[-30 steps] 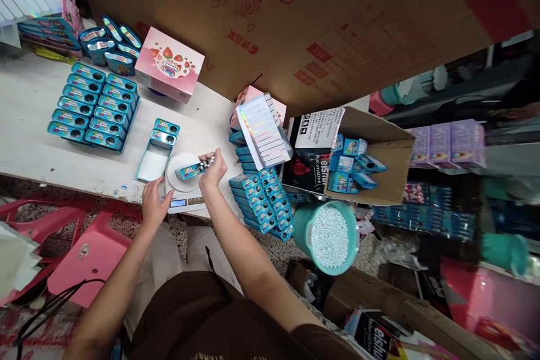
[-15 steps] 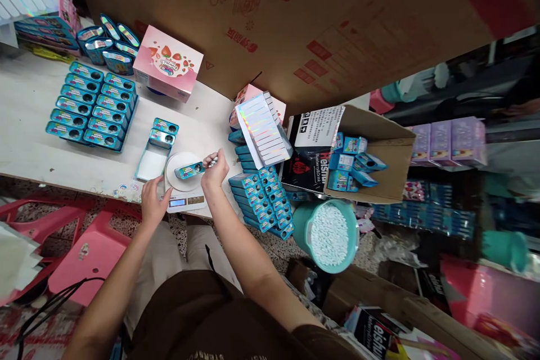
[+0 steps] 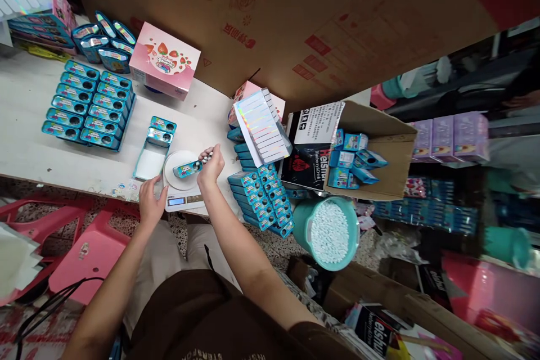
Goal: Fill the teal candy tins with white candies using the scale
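Note:
A small blue box [image 3: 185, 170] with a round opening lies on the white plate of the digital scale [image 3: 175, 202]. My right hand [image 3: 212, 167] is closed around several small white pellets [image 3: 206, 157], held just over the right end of that box. My left hand [image 3: 152, 201] rests at the table edge, left of the scale, with thumb and fingers apart and nothing in it. Just behind it stands an open display tray [image 3: 148, 163] with two blue boxes at its far end; its white bottom shows.
Left on the table is a block of blue boxes [image 3: 105, 112], with a pink carton [image 3: 164, 59] behind. To my right are stacked blue boxes [image 3: 264, 197], holographic sheets [image 3: 261, 126], a cardboard box [image 3: 396, 163] and a teal bucket [image 3: 301, 225] of white pellets. Pink stools [image 3: 90, 253] stand below.
My right hand has tilted over the box's opening, and more white pellets show at its fingers. The left hand has stayed by the scale. The whole view has shifted slightly.

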A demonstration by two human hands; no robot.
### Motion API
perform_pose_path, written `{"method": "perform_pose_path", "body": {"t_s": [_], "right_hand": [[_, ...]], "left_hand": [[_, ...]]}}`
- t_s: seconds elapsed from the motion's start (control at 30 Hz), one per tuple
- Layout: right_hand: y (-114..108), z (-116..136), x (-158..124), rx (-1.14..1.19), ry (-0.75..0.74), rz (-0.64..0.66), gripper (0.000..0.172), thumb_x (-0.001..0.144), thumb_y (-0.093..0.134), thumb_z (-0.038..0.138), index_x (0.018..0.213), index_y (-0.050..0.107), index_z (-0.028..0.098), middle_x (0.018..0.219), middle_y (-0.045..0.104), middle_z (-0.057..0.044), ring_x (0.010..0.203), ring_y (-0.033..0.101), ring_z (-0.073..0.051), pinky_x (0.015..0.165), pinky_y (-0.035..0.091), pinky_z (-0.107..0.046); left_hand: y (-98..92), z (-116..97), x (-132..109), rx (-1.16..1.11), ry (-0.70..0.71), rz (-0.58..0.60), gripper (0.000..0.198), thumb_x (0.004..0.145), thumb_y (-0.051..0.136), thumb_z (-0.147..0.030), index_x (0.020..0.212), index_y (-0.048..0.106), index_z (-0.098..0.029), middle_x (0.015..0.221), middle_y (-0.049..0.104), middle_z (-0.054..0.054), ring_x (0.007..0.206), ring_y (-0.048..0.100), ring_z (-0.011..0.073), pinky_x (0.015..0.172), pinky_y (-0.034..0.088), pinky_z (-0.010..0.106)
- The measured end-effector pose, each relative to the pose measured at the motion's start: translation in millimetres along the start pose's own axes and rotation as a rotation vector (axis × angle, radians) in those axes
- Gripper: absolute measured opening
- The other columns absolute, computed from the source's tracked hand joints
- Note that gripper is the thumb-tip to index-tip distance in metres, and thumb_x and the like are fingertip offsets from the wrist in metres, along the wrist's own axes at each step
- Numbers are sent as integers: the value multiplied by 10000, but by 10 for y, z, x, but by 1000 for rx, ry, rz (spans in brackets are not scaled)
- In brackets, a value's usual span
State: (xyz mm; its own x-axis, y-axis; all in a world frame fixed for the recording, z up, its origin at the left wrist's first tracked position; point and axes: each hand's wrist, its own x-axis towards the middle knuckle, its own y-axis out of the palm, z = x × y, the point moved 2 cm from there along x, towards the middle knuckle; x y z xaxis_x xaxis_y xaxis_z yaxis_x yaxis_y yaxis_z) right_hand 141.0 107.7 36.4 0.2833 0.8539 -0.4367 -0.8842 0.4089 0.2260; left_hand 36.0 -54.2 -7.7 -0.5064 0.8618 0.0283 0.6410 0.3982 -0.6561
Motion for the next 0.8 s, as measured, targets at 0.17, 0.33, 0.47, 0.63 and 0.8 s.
{"method": "perform_pose_path", "body": {"t_s": [0.17, 0.33, 0.47, 0.63, 0.8], "right_hand": [[-62, -5, -25, -77, 0, -4, 368, 834, 450, 466, 583, 408, 200, 518, 412, 61, 460, 450, -66, 483, 413, -196], [-100, -32, -32, -64, -23, 46, 346, 830, 464, 444, 593, 443, 193, 525, 452, 53, 491, 489, -74, 529, 436, -206], [-114, -58, -24, -88, -48, 42, 348, 831, 454, 458, 606, 453, 193, 531, 474, 50, 514, 515, -81, 562, 449, -213], [-118, -66, -37, -125, -39, 43, 358, 828, 439, 470, 602, 463, 193, 521, 488, 46, 560, 568, -103, 646, 481, -247], [-133, -77, -76, -153, -75, 54, 343, 832, 433, 440, 601, 473, 189, 547, 521, 37, 595, 592, -109, 660, 481, -246]], "left_hand": [[-26, 25, -1, -6, -4, -3, 352, 830, 533, -335, 1145, 526, -178, 1071, 614, 101, 1035, 524, 225, 933, 399, 379], [-51, 17, 27, -20, -25, -20, 341, 835, 525, -333, 1139, 528, -178, 1068, 614, 100, 1041, 524, 220, 936, 395, 375], [-56, 27, 36, -22, -37, -23, 338, 837, 522, -328, 1139, 528, -176, 1065, 614, 99, 1047, 522, 216, 943, 388, 372], [-55, 49, 30, -16, -45, -15, 329, 837, 519, -324, 1135, 530, -182, 1065, 613, 96, 1050, 523, 220, 938, 391, 372], [-63, 56, 16, -17, -47, -17, 328, 841, 514, -328, 1134, 533, -183, 1070, 613, 97, 1052, 520, 217, 947, 384, 378]]}}
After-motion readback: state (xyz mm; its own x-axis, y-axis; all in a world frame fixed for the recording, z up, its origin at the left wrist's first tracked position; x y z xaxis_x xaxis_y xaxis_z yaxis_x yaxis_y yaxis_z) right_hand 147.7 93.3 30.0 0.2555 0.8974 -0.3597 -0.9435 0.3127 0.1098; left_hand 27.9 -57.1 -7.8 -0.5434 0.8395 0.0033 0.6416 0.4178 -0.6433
